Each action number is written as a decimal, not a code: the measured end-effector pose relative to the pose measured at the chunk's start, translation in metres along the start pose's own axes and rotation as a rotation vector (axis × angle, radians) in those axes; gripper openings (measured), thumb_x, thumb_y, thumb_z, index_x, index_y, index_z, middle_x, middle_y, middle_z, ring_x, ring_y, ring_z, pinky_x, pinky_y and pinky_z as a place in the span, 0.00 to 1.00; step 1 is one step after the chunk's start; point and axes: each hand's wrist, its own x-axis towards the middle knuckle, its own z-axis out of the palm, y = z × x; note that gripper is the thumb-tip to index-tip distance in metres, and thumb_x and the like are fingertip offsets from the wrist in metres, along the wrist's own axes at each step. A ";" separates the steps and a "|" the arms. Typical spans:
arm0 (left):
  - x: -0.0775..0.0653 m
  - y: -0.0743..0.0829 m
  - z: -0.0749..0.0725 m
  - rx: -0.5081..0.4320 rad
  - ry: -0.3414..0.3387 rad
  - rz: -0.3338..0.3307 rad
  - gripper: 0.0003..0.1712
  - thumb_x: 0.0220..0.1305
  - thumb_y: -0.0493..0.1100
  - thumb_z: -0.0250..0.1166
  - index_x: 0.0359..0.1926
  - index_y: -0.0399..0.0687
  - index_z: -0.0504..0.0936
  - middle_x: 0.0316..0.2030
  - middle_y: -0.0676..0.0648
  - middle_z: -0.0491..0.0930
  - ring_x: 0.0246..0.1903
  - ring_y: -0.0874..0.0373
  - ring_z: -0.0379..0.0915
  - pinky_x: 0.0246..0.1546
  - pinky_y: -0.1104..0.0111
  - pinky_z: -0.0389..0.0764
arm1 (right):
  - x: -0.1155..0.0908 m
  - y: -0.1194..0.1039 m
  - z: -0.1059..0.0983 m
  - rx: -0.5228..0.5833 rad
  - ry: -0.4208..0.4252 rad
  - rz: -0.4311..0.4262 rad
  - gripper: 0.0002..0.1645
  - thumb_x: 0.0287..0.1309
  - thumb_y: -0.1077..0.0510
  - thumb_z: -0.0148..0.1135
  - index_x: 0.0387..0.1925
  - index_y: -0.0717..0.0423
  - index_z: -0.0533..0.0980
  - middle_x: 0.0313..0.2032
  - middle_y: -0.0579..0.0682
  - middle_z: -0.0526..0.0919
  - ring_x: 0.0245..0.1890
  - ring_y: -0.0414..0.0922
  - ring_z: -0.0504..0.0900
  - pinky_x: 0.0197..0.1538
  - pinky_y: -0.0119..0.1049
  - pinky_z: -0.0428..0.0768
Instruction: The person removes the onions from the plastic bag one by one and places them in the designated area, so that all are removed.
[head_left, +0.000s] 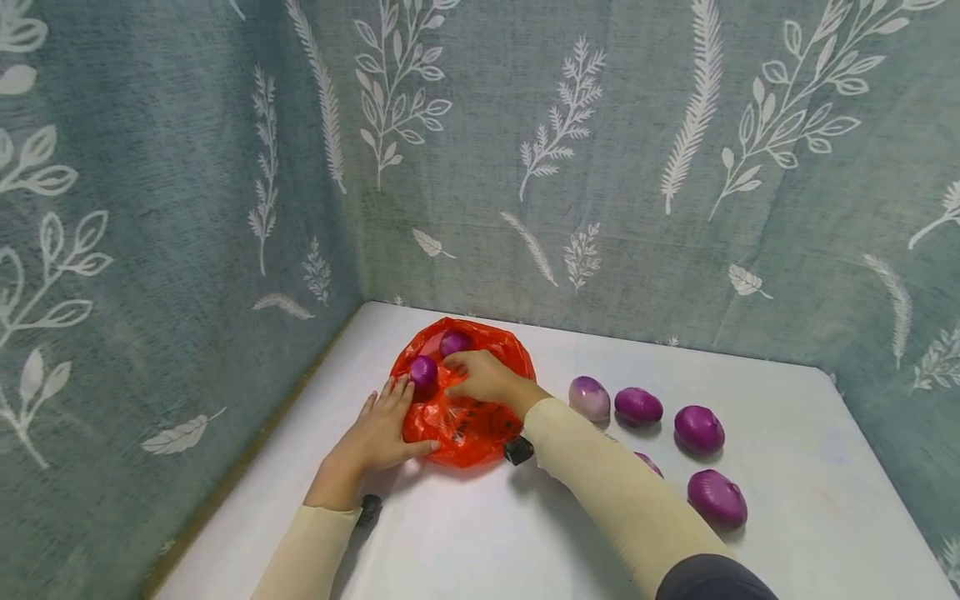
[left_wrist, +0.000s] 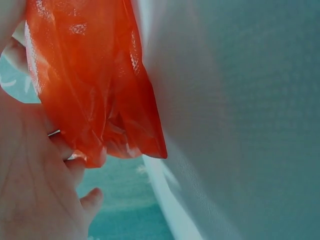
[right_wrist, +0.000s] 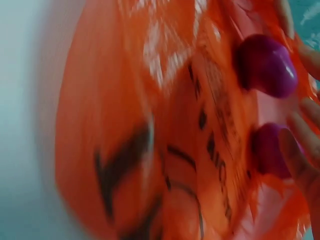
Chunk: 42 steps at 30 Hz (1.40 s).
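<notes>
An orange-red plastic bag (head_left: 468, 433) with black print lies spread open on the white table. Two red onions sit in its mouth: a nearer one (head_left: 423, 372) and a farther one (head_left: 454, 342). My left hand (head_left: 382, 425) rests against the bag's left side, fingers spread, fingertips beside the nearer onion. From the right, my right hand (head_left: 487, 379) reaches over the bag with fingers loosely bent, close to the farther onion. In the right wrist view a fingertip overlaps the lower onion (right_wrist: 270, 150); no onion is gripped. The left wrist view shows the bag's wall (left_wrist: 95, 75) along the left fingers.
Right of the bag lie several more onions, among them a pale one (head_left: 589, 398) and a dark purple one (head_left: 717, 500). Another onion (head_left: 649, 463) is partly hidden by the right sleeve. Patterned cloth (head_left: 480, 167) stands behind and left of the table (head_left: 810, 467).
</notes>
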 end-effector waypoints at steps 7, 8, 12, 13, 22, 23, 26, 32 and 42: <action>0.000 0.002 0.002 0.001 -0.009 0.005 0.67 0.51 0.80 0.56 0.74 0.34 0.50 0.74 0.36 0.47 0.73 0.38 0.36 0.69 0.43 0.40 | 0.015 -0.008 0.021 -0.076 0.098 0.000 0.39 0.54 0.51 0.72 0.66 0.54 0.70 0.62 0.49 0.75 0.64 0.46 0.70 0.66 0.43 0.66; -0.001 0.002 0.002 0.003 -0.008 0.003 0.67 0.51 0.80 0.56 0.74 0.34 0.50 0.74 0.36 0.47 0.73 0.38 0.36 0.69 0.43 0.40 | 0.017 -0.009 0.023 -0.086 0.110 -0.001 0.40 0.54 0.51 0.72 0.67 0.54 0.69 0.63 0.48 0.73 0.65 0.46 0.68 0.67 0.43 0.65; -0.001 0.000 0.000 0.017 -0.011 -0.003 0.67 0.51 0.81 0.54 0.75 0.35 0.49 0.74 0.37 0.46 0.73 0.39 0.35 0.69 0.44 0.39 | 0.028 -0.011 0.032 -0.119 0.144 0.012 0.44 0.54 0.50 0.72 0.70 0.52 0.64 0.66 0.49 0.69 0.68 0.47 0.63 0.69 0.44 0.60; -0.001 0.000 0.000 0.014 -0.008 0.000 0.67 0.51 0.81 0.54 0.75 0.35 0.49 0.74 0.37 0.46 0.73 0.40 0.35 0.69 0.44 0.39 | 0.030 -0.011 0.033 -0.119 0.150 0.016 0.44 0.54 0.50 0.72 0.70 0.52 0.64 0.66 0.49 0.69 0.68 0.47 0.63 0.69 0.44 0.60; -0.004 -0.003 -0.005 0.021 0.001 0.003 0.68 0.51 0.82 0.53 0.75 0.35 0.50 0.75 0.38 0.46 0.73 0.40 0.35 0.69 0.43 0.40 | 0.044 -0.021 0.046 -0.191 0.121 0.010 0.42 0.52 0.51 0.74 0.68 0.54 0.68 0.66 0.50 0.69 0.68 0.47 0.64 0.69 0.43 0.60; -0.004 -0.003 -0.005 0.016 -0.001 0.002 0.68 0.51 0.82 0.53 0.75 0.35 0.49 0.75 0.38 0.46 0.73 0.40 0.35 0.69 0.43 0.40 | 0.045 -0.021 0.049 -0.198 0.118 0.017 0.43 0.52 0.52 0.74 0.68 0.53 0.67 0.67 0.50 0.68 0.68 0.47 0.64 0.69 0.43 0.60; -0.005 0.000 -0.003 -0.003 -0.005 -0.002 0.67 0.52 0.81 0.54 0.75 0.35 0.49 0.75 0.38 0.45 0.73 0.40 0.34 0.69 0.43 0.40 | 0.045 -0.021 0.056 -0.209 0.123 0.037 0.44 0.53 0.53 0.73 0.69 0.53 0.66 0.67 0.50 0.68 0.67 0.47 0.65 0.68 0.44 0.62; -0.006 0.007 -0.003 0.002 -0.017 -0.011 0.66 0.53 0.79 0.56 0.75 0.35 0.50 0.74 0.37 0.45 0.73 0.39 0.36 0.69 0.44 0.42 | 0.041 -0.020 0.061 -0.215 0.158 0.136 0.42 0.53 0.49 0.72 0.69 0.50 0.67 0.63 0.52 0.68 0.63 0.50 0.69 0.63 0.50 0.68; -0.004 0.005 -0.003 0.014 -0.019 -0.013 0.67 0.51 0.81 0.54 0.75 0.36 0.49 0.74 0.37 0.46 0.73 0.40 0.35 0.69 0.44 0.41 | 0.036 -0.015 0.056 -0.200 0.167 0.149 0.43 0.51 0.44 0.74 0.66 0.51 0.70 0.63 0.55 0.66 0.60 0.53 0.73 0.62 0.50 0.70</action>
